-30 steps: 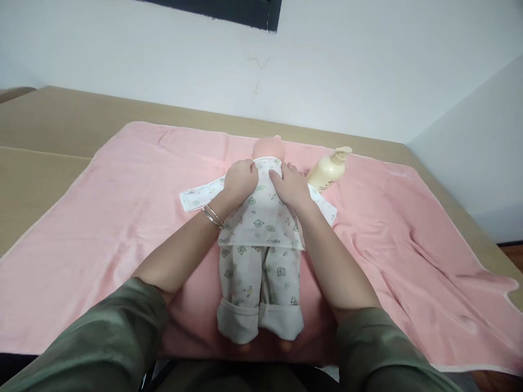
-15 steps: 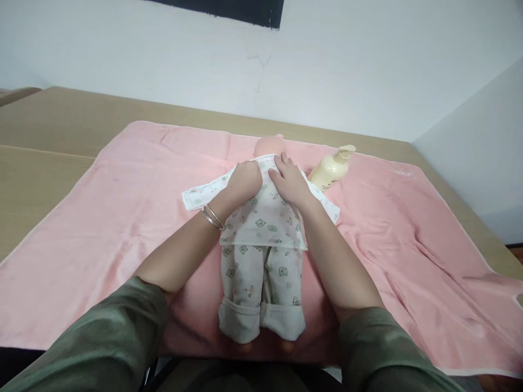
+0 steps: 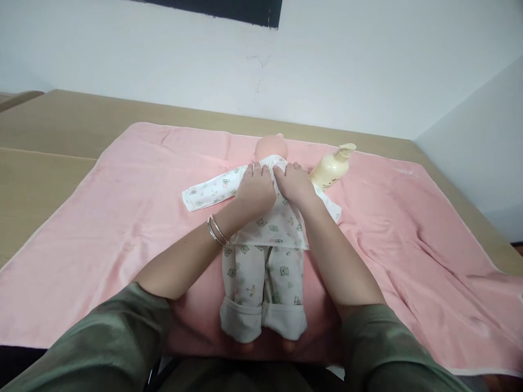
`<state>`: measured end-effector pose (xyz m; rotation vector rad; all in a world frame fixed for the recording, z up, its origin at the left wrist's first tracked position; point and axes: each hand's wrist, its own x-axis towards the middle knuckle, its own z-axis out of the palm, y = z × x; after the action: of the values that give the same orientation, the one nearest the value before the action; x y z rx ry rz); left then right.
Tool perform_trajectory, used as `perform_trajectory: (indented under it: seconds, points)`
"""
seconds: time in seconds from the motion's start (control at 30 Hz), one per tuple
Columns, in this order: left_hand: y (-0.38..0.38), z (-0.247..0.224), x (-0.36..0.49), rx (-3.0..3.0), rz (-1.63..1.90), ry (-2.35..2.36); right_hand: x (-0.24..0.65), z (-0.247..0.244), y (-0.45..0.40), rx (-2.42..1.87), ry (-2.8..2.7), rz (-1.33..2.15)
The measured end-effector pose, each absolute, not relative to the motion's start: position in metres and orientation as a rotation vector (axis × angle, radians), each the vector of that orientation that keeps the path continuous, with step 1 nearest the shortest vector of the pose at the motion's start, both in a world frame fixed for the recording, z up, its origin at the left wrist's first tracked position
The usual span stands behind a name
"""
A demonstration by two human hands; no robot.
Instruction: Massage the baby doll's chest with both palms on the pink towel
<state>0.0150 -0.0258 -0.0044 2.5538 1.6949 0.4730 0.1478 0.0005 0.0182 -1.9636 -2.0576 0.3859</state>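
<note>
Cloth in pink, a single sheet with a pale edge, lies spread over the wooden table, and on it, near the middle, lies one doll, its bare head towards the wall. It wears two printed garments: one white shirt and one pair of trousers with two legs, each ending in a turned-up cuff. Two feet show just below the cuffs, partly in shadow. Both of the person's hands are laid on the upper part of the shirt, close side by side; whether they touch each other is hard to tell. The left hand lies with its fingers stretched out and slightly parted; the right hand has its thumb apart from its fingers, the thumb pointing towards the collar. Two shirt sleeves reach outwards, one on each side, the right-hand one partly covered. Two silvery bangles circle the left wrist, and two olive-green cloth sleeves cover the upper arms. One cream pump bottle sits just beside the right hand, slanting in view. One dark panel crosses the wall above.
</note>
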Motion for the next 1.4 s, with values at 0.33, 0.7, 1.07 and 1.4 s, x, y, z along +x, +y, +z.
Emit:
perform_trajectory:
  seconds: [0.33, 0.7, 1.07, 1.4]
  points:
    - [-0.003, 0.003, 0.001, 2.210, 0.656, 1.830, 0.136, 0.026, -0.023, -1.761, -2.369, 0.275]
    - [-0.035, 0.025, 0.008, 2.565, 0.121, 1.688, 0.140, 0.027, -0.009, -1.862, -2.277, 0.257]
    - [-0.003, 0.002, -0.004, 2.234, 0.614, 1.869, 0.126, 0.030, -0.040, -1.771, -2.540, 0.144]
    - [-0.043, 0.033, 0.012, 2.539, 0.138, 1.650, 0.151, 0.015, 0.005, -1.878, -2.207, 0.359]
